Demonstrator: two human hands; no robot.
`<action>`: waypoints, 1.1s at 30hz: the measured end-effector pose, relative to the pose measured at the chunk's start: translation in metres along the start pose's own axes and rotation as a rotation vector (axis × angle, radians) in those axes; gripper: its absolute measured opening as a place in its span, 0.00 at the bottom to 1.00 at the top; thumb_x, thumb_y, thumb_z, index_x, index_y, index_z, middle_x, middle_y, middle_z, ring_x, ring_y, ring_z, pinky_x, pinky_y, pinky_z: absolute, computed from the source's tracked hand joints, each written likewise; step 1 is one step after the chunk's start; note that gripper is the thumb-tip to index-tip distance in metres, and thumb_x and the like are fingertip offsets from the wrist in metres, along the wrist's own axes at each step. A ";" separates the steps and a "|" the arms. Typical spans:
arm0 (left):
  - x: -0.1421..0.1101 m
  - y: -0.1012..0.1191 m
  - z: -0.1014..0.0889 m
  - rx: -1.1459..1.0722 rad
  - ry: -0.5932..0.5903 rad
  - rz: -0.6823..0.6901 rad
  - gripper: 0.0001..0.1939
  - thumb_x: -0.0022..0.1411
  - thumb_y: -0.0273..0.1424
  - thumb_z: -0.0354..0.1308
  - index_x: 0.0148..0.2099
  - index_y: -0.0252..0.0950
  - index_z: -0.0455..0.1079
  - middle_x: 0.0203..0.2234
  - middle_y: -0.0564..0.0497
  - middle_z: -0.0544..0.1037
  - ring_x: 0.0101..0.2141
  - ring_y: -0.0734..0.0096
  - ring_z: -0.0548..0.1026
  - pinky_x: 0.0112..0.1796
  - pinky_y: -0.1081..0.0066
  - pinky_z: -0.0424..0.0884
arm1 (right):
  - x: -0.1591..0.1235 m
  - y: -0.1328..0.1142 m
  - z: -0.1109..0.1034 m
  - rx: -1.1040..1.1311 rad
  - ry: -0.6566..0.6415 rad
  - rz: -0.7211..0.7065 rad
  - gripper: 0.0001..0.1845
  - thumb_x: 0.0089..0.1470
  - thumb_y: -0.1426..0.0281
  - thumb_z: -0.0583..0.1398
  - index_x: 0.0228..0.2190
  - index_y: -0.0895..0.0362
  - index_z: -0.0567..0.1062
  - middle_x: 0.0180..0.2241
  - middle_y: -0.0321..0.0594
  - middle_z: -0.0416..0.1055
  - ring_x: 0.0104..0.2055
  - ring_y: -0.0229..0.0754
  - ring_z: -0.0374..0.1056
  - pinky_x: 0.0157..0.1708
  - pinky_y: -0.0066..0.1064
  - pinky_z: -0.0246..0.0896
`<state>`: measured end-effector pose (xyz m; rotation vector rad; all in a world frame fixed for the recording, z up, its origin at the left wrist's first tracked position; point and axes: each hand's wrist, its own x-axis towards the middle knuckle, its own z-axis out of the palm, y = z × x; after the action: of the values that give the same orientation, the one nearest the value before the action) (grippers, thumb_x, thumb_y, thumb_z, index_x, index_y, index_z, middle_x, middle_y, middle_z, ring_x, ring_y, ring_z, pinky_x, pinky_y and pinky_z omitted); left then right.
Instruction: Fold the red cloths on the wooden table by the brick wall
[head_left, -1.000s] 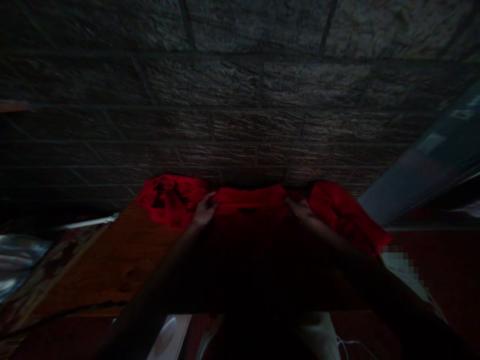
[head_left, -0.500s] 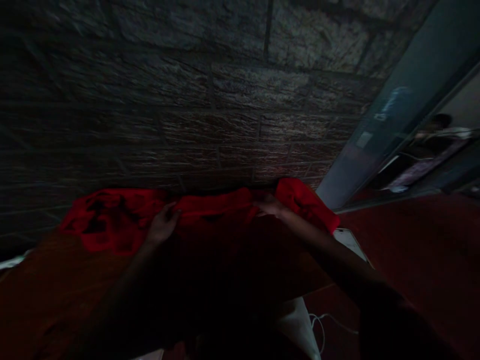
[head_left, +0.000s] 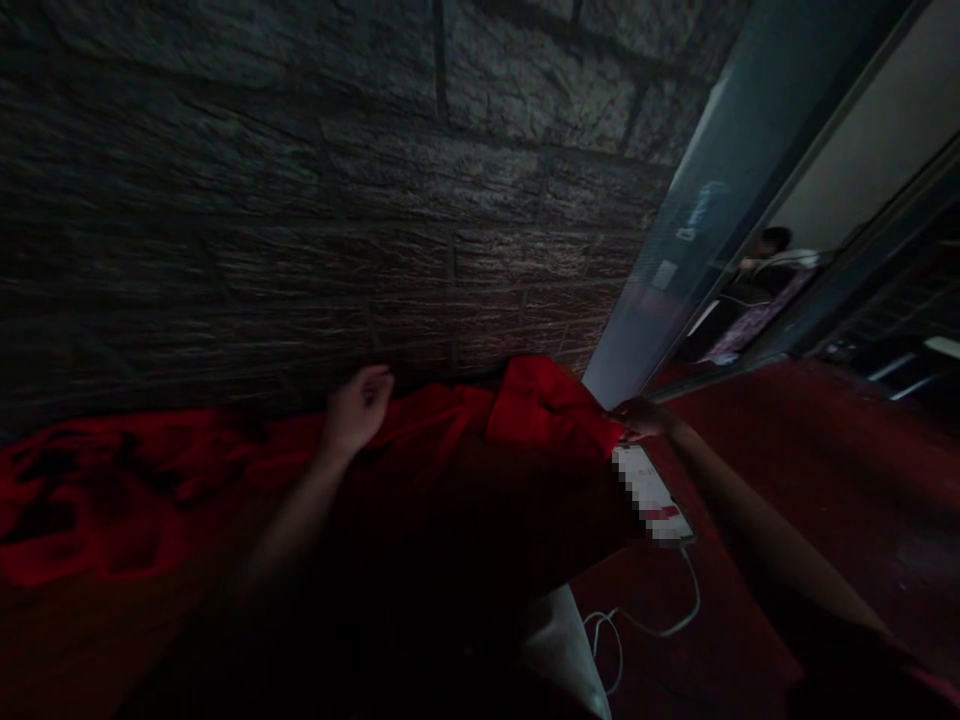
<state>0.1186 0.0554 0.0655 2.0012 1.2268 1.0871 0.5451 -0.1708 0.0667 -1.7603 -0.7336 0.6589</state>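
At the far left, the red cloth (head_left: 532, 400) is lying in loose, crumpled folds on the dark brown tabletop (head_left: 45, 625), its far side running along the foot of the stone wall (head_left: 300, 180). This stretch is looking untidy, with deep shadows sitting between the folds.

Nearer the middle, the left hand (head_left: 358, 412) is hovering at the cloth's far side, its fingers curling in toward the thumb. No cloth is showing clearly between them — whether they are pinching any, I cannot tell. Just right of that hand, the cloth is running in long, slanting creases.

Farther right, a broader section is lying folded over and looking smoother, ending in a corner. The right hand (head_left: 641, 418) is reaching to that corner, its fingertips apparently pinching the edge. Judging by how things are lying, the right end is looking the more ordered, while the left and middle are remaining uneven — so the cloth is looking only partly straightened.

Just below the right hand, a phone (head_left: 664, 510) is resting beside the cloth's end, a white cable (head_left: 694, 590) trailing from it. Beyond the blue-grey door frame (head_left: 637, 310), another person (head_left: 774, 240) is showing dimly.
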 end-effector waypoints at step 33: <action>0.128 0.254 0.047 -0.218 -0.388 0.446 0.13 0.61 0.30 0.59 0.45 0.25 0.70 0.47 0.46 0.79 0.47 0.66 0.78 0.45 0.67 0.72 | -0.062 -0.114 0.000 0.544 0.335 -0.461 0.19 0.39 0.73 0.67 0.37 0.56 0.73 0.30 0.34 0.75 0.29 0.35 0.70 0.31 0.27 0.67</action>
<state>0.3075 0.0587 0.2832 2.2276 0.4554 0.9150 0.4860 -0.1899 0.1810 -1.1082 -0.6214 0.2077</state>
